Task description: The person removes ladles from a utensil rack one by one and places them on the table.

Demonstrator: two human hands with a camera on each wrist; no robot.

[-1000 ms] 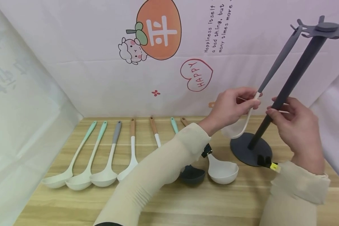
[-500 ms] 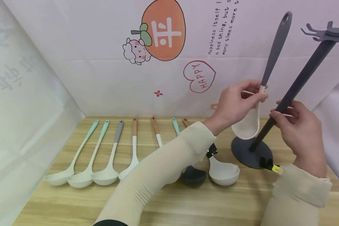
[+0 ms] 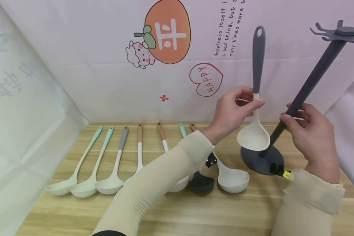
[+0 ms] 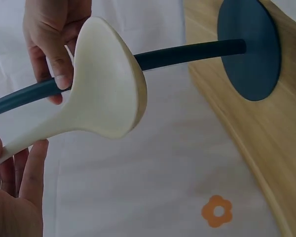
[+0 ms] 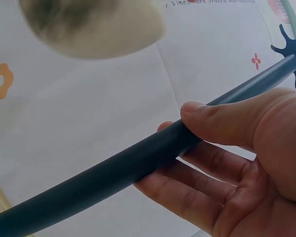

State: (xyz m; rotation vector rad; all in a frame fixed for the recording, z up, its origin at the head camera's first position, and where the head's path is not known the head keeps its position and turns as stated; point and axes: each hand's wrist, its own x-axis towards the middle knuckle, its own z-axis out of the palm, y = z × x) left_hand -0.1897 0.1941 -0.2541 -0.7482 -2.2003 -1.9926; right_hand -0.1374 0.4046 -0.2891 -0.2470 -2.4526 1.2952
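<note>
My left hand [image 3: 234,106] pinches a ladle [image 3: 253,136] by its white neck, just under the dark grey handle. The ladle hangs upright above the table, handle hole at the top and cream bowl low, in front of the stand's base. In the left wrist view the ladle's bowl [image 4: 106,84] overlaps the pole. My right hand [image 3: 312,137] grips the dark pole of a utensil stand [image 3: 312,75], thumb on one side and fingers on the other. The pole [image 5: 103,173] crosses the right wrist view. At the stand's top, the hooks [image 3: 324,32] stand apart from the ladle.
Several ladles lie in a row on the wooden table [image 3: 212,213], among them a mint-handled ladle [image 3: 85,186], a grey-handled ladle [image 3: 109,185], a dark-bowled ladle [image 3: 201,183] and a white ladle [image 3: 233,180]. A printed white cloth [image 3: 106,88] rises behind. My left sleeve covers part of the row.
The ladle's handle end has come away from the stand's hooks and moved left. My left hand has turned the ladle upright, its bowl facing me. The right hand keeps hold of the pole.
</note>
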